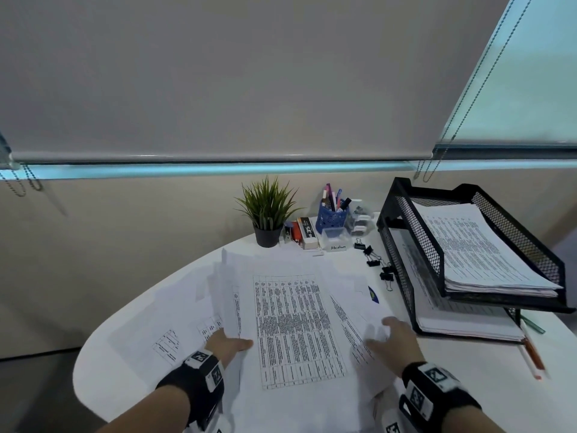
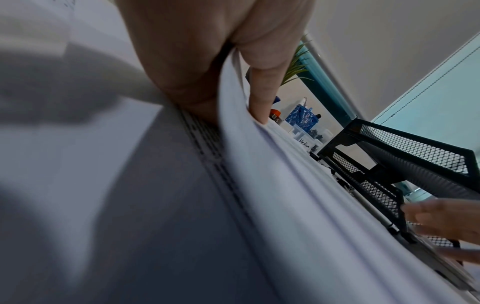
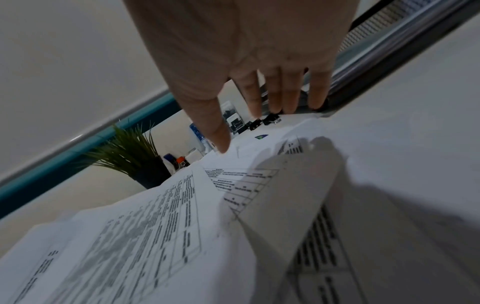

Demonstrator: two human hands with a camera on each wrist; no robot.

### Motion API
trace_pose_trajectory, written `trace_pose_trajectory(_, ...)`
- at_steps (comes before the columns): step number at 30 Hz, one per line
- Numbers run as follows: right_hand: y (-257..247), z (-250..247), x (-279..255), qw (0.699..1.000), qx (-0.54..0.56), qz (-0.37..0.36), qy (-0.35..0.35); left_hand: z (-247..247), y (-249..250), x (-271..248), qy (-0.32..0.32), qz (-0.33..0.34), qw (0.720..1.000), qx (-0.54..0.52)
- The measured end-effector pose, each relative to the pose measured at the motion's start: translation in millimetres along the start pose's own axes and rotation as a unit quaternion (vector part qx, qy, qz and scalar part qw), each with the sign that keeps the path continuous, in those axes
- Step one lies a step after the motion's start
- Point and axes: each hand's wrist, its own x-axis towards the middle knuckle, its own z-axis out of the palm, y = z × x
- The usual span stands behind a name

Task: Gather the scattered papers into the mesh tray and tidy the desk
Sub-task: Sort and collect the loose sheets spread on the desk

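White rounded desk against a beige wall, grey roller blind drawn low above. Left hand pinching a sheaf of papers, thumb on top, fingers curled beneath. Right hand spread flat, fingers straight above loose sheets, gripping nothing. Beyond the right fingertips: black mesh tray, both tiers stacked with paper; binder clips just beside it. Farther off: potted plant, blue pen cup.
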Motion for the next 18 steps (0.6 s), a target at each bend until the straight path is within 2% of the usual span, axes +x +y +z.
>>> trace_pose_trajectory(3,-15,4,5,0.994,0.012,0.005,-0.109,-2,18,-23,-0.013,0.011,0.999,-0.027)
trace_pose_trajectory(7,-26,15,7,0.985,-0.025,0.010,-0.169,-1,22,-28,-0.033,0.021,0.998,-0.044)
trace_pose_trajectory(9,-29,23,7,0.978,-0.047,-0.010,-0.205,0,23,-27,-0.033,0.032,0.998,-0.041)
trace_pose_trajectory(11,-30,28,10,0.980,-0.018,-0.036,-0.194,0,25,-29,-0.041,0.036,0.998,-0.020)
trace_pose_trajectory(15,-24,33,25,0.992,0.043,0.002,-0.118,-2,27,-31,-0.044,0.025,0.999,0.007)
trace_pose_trajectory(18,-22,40,30,0.989,0.023,-0.039,-0.144,-3,31,-35,-0.048,0.014,0.999,0.019)
